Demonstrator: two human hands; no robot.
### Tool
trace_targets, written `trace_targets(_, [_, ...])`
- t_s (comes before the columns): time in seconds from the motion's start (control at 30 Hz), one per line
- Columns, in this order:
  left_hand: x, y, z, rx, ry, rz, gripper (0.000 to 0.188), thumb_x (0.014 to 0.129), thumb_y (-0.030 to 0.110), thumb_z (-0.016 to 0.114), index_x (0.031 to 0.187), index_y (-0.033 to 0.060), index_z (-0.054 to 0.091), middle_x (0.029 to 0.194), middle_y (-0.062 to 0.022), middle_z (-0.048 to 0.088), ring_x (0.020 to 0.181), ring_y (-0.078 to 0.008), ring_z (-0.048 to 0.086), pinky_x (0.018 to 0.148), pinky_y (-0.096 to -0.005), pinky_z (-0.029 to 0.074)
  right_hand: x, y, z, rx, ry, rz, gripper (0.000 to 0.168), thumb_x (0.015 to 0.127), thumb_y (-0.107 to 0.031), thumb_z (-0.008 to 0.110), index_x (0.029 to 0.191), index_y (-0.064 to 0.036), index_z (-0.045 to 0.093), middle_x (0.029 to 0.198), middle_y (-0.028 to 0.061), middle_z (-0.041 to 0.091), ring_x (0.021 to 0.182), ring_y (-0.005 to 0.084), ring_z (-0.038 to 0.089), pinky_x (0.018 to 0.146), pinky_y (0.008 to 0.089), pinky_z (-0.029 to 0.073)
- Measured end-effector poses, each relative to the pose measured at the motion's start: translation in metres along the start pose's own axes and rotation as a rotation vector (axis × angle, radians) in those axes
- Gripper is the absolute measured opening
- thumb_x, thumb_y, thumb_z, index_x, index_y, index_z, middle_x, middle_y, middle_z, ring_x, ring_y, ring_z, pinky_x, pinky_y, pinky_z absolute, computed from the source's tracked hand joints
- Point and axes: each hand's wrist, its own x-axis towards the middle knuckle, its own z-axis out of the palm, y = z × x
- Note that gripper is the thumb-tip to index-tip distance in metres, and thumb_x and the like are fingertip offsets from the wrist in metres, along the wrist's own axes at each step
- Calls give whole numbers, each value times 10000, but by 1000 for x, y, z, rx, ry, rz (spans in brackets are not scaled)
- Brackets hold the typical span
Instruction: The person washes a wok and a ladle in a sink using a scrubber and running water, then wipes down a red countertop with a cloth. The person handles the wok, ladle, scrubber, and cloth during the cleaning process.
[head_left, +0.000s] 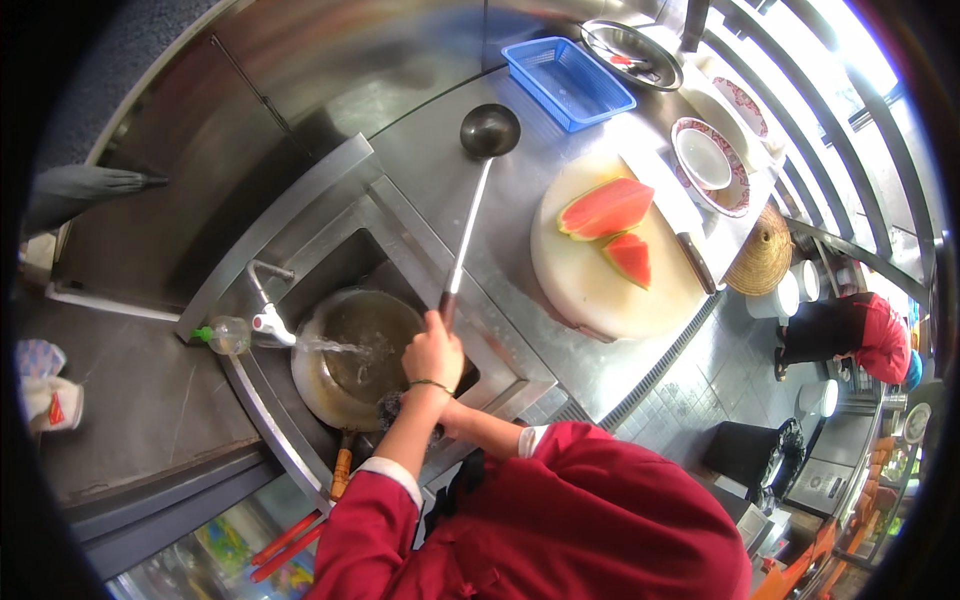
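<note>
My left hand (433, 352), with a bracelet at its wrist, grips the wooden end of a long metal ladle (471, 217). The ladle's dark bowl (490, 131) lies over the steel counter. Crossing beneath the left forearm, my right hand (451, 417) is largely hidden. It appears to hold a dark wire scouring pad (390, 409) at the wok's near rim. The wok (311, 379) sits in the steel sink (360, 251), its wooden handle (341, 471) pointing towards me. Water runs from the tap (271, 324) into the water in the wok.
On the counter are a round cutting board (562, 277) with two watermelon pieces (609, 210), a cleaver (694, 255), a blue basket (570, 82) and patterned bowls (705, 157). A plastic bottle (229, 335) lies beside the tap. Another person (847, 330) stands farther right.
</note>
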Motion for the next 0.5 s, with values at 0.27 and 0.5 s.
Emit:
trace_targets(0.27, [-24, -9, 18, -536, 8, 337, 391, 886, 237, 569, 1196, -1, 562, 1182, -200, 587, 1060, -376, 575, 913, -433, 463, 36, 3, -19, -1209, -39, -509, 313, 848, -132, 574, 1148, -41, 578, 1068, 106, 624, 1040, 232, 591, 913, 330, 468])
trace_targets(0.5, [-133, -215, -29, 385, 198, -405, 259, 835, 193, 600, 1036, 31, 576, 1026, -156, 621, 947, -358, 595, 842, -441, 488, 73, -19, 1, -264, 255, 134, 171, 885, -142, 603, 959, 2, 659, 853, 61, 663, 773, 151, 617, 697, 288, 494])
